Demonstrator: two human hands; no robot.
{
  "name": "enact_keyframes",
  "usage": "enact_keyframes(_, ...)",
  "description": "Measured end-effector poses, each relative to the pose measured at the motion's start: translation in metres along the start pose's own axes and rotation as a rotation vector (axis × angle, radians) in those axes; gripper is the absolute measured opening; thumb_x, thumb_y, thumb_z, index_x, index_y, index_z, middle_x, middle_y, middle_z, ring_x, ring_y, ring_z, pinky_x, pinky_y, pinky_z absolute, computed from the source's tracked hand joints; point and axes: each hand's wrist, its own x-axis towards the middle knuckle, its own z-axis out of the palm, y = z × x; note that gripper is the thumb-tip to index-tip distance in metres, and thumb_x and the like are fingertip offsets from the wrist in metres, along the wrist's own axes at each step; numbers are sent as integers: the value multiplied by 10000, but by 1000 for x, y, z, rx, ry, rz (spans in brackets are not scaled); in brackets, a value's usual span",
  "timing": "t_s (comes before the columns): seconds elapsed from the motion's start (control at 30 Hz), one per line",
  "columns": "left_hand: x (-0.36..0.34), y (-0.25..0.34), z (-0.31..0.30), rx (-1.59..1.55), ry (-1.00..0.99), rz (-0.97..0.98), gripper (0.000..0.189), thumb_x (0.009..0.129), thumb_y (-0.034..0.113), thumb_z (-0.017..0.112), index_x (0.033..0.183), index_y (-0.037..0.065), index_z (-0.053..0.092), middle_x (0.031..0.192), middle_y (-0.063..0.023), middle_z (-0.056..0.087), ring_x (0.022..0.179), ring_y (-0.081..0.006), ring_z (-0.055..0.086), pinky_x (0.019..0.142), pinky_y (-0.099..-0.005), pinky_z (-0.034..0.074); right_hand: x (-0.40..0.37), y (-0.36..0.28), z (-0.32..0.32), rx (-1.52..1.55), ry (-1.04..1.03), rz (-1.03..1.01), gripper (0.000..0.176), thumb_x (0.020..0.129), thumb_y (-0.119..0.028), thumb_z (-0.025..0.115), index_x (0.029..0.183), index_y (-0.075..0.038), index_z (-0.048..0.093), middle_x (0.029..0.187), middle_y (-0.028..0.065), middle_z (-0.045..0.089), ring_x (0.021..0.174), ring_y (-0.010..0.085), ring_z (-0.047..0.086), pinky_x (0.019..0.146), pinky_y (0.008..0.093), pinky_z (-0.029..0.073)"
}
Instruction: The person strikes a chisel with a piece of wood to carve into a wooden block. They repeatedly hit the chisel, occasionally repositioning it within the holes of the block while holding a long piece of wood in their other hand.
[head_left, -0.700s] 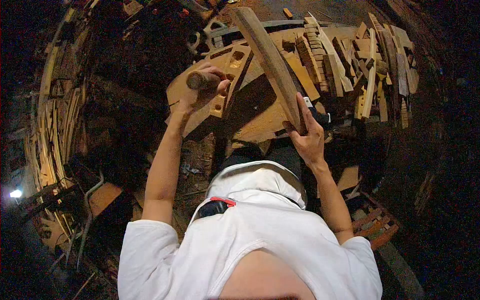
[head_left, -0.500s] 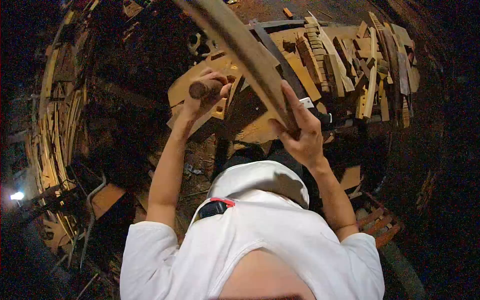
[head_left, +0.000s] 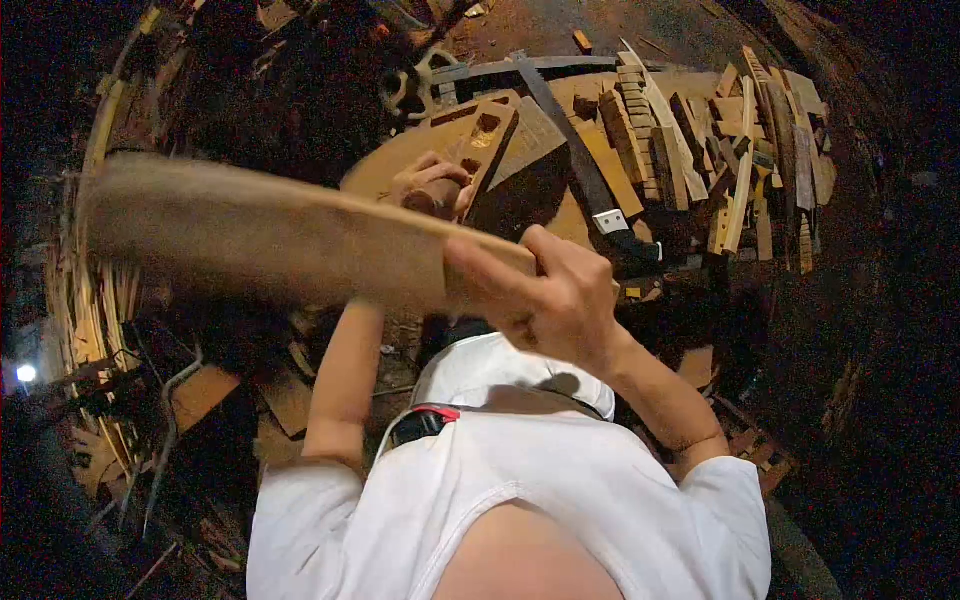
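My right hand (head_left: 572, 292) is closed on the narrow end of a long, flat wooden board (head_left: 270, 235). The board stretches left across my view, its far end smeared by motion. Beyond it, my left hand (head_left: 425, 182) has its fingers wrapped around a brown, rounded wooden piece (head_left: 430, 203), partly hidden by the board's upper edge. Close to the left hand lies a wooden block with rectangular slots (head_left: 490, 140), on a tan work surface (head_left: 375, 155). A handsaw (head_left: 575, 150) with a black handle lies to the right of the block.
Several wood offcuts and strips (head_left: 685, 150) crowd the right side of the work surface. Long thin strips (head_left: 95, 330) stand at the far left, near a bright lamp (head_left: 26, 374). A bent metal rod (head_left: 172, 400) stands at lower left.
The board has swung from pointing up and away to lying across to the left, its broad face now showing. The left hand has shifted slightly right, still around the rounded piece.
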Motion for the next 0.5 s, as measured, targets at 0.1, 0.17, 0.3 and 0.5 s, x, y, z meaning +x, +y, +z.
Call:
enact_keyframes(0.1,7,-9,4,128,29,306,155,871,211,761,928,69,740,889,-86,660,741,-228,639,668,-307,526,0,11,14,-138,-79,102,641,736,-236,742,1352,-386,641,663,49,421,520,219,516,482,360,448)
enact_keyframes(0.17,5,-19,9,72,24,208,153,876,210,758,933,70,740,897,-81,660,744,-221,639,676,-305,528,4,1,9,-90,-48,70,673,719,-232,745,1364,-389,629,669,50,426,522,223,523,481,363,451)
enact_keyframes(0.3,-11,-8,12,19,-15,-46,163,853,199,784,938,67,741,878,-62,670,801,-190,640,720,-302,522,-3,-6,4,14,-27,30,702,752,-223,718,1411,-411,571,691,52,454,542,223,554,481,363,467)
enact_keyframes(0.5,-5,-5,-2,152,-12,276,176,838,185,789,928,44,734,901,-76,654,761,-180,651,668,-301,524,-4,-2,13,-25,-79,41,708,781,-281,712,1444,-439,519,699,61,466,568,225,571,486,370,494)
